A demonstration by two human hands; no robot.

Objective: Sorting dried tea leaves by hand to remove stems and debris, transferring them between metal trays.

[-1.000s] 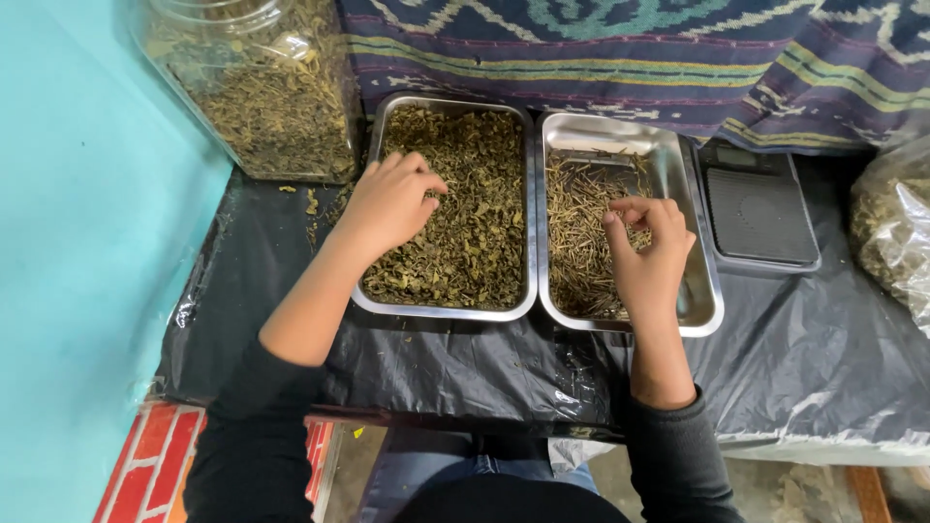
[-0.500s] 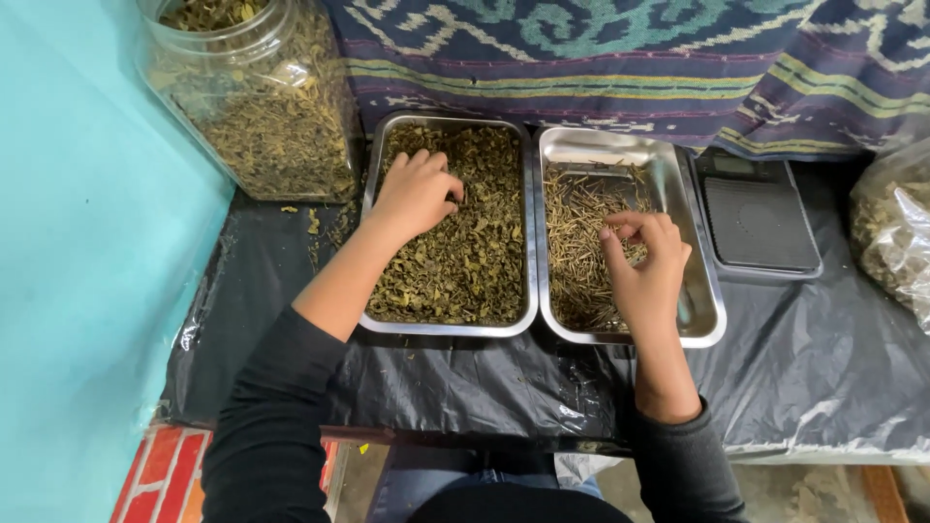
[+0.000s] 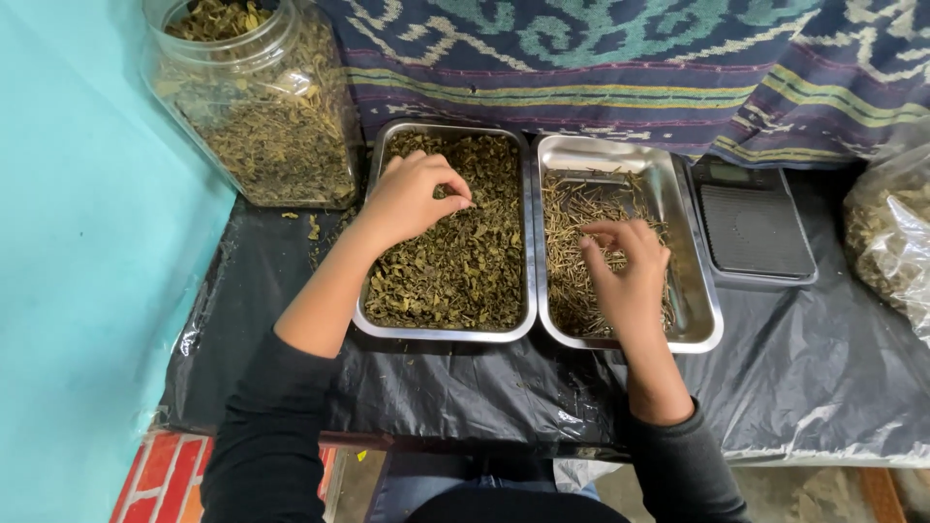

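Left hand point(image 3: 407, 199) pinches dried leaves point(image 3: 455, 261) in the left tray point(image 3: 441, 332); right hand point(image 3: 630, 266), fingers loosely curled, hovers over stems point(image 3: 572, 223) in the right tray point(image 3: 697, 329). Loose bits could spill onto the desk point(image 3: 823, 368).

Turquoise painted wall point(image 3: 77, 242) at 9 o'clock; blue patterned woven cloth point(image 3: 620, 58) at 12; table under black plastic sheet point(image 3: 823, 358); red brick floor point(image 3: 165, 475) at 7.

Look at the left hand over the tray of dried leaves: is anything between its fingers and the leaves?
Nothing visible. The left hand rests directly on the dried leaves in the left tray, its fingers pinched at the surface.
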